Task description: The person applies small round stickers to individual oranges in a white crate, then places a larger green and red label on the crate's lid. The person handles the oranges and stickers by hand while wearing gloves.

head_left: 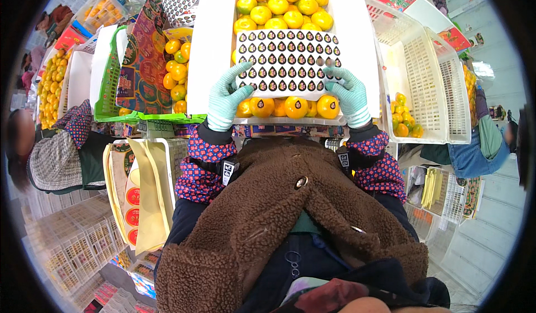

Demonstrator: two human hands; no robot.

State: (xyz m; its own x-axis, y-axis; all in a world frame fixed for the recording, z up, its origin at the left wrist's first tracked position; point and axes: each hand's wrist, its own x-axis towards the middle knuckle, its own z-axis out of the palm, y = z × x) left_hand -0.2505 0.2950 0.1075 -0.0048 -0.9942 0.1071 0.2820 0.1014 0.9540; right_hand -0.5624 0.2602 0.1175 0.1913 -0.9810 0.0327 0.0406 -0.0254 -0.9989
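A white sheet of black drop-shaped stickers lies over a plastic crate filled with mandarins. My left hand, in a pale green knit glove, holds the sheet's left edge with thumb and forefinger. On the right edge, my gloved right hand holds the sheet near its lower corner, the forefinger close to two greyish, blurred spots. Below the sheet, several front-row mandarins show, some bearing a black sticker. White liner flaps fold outward on both sides of the crate.
To the left stands a green crate with mandarins and printed paper. Right of me, a white basket holds several small mandarins. Yellow paper sheets and sticker sheets hang over a basket at my left. Other people work on both sides.
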